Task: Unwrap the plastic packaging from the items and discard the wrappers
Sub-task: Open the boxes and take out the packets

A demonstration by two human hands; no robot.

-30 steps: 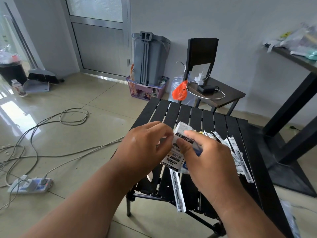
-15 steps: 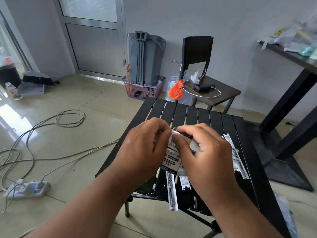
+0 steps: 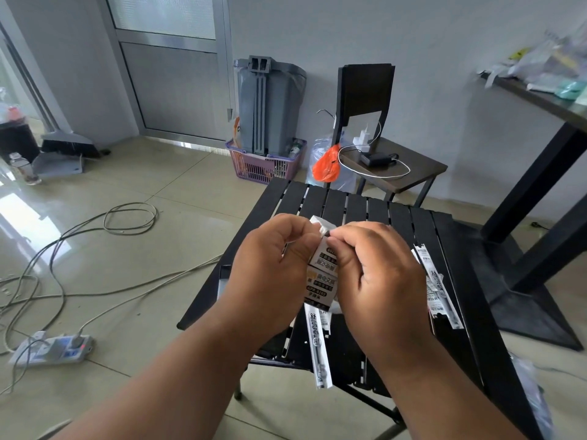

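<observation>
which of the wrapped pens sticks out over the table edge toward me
The long white printed pen sleeve below the hands; the other wrapped pens lie fully on the black slatted table, at right.

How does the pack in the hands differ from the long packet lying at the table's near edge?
The pack is short and boxy, held above the table, pinched by the left hand and right hand. The long packet is thin and strip-like, lies untouched on the slats, and overhangs the near edge. Both are white with black printing.
</observation>
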